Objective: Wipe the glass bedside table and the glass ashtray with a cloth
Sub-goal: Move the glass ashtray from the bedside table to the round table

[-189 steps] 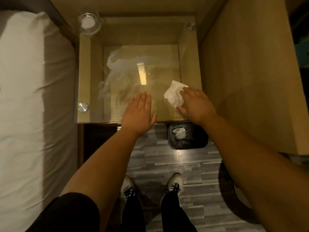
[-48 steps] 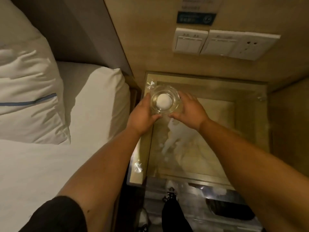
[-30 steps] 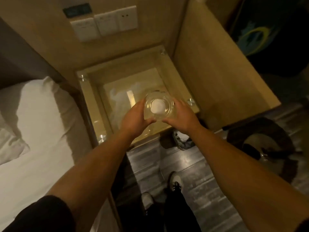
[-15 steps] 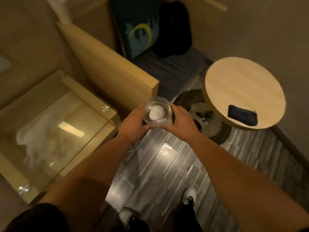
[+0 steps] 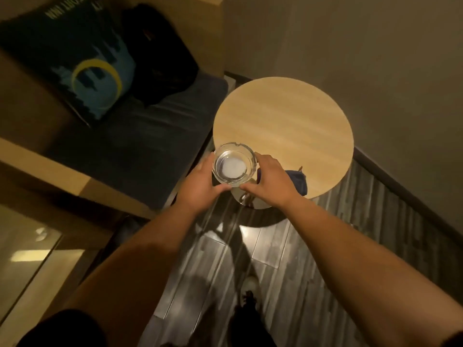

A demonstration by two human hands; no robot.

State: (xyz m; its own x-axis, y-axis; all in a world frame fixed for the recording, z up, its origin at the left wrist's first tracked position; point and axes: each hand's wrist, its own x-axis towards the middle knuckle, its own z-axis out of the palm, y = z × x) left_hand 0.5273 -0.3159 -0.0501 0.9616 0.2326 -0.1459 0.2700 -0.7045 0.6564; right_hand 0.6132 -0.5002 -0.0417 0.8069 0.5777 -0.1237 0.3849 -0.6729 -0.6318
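Observation:
A round clear glass ashtray (image 5: pixel 234 163) with something white showing in its bowl is held level between both hands, over the near left edge of a round wooden table (image 5: pixel 288 126). My left hand (image 5: pixel 200 182) grips its left side and my right hand (image 5: pixel 271 182) grips its right side. The glass bedside table (image 5: pixel 27 256) shows only as a corner at the lower left, well away from the hands. I cannot tell whether the white thing is the cloth.
A dark blue pouch (image 5: pixel 297 180) lies on the round table just right of my right hand. A dark cushioned bench (image 5: pixel 140 149) with a printed pillow (image 5: pixel 82 68) and a black bag (image 5: pixel 160 58) sits to the left. Grey plank floor (image 5: pixel 288 271) below.
Both hands lifted the ashtray off the glass bedside table and carried it rightward as I turned. It now hangs over the edge of the round wooden table.

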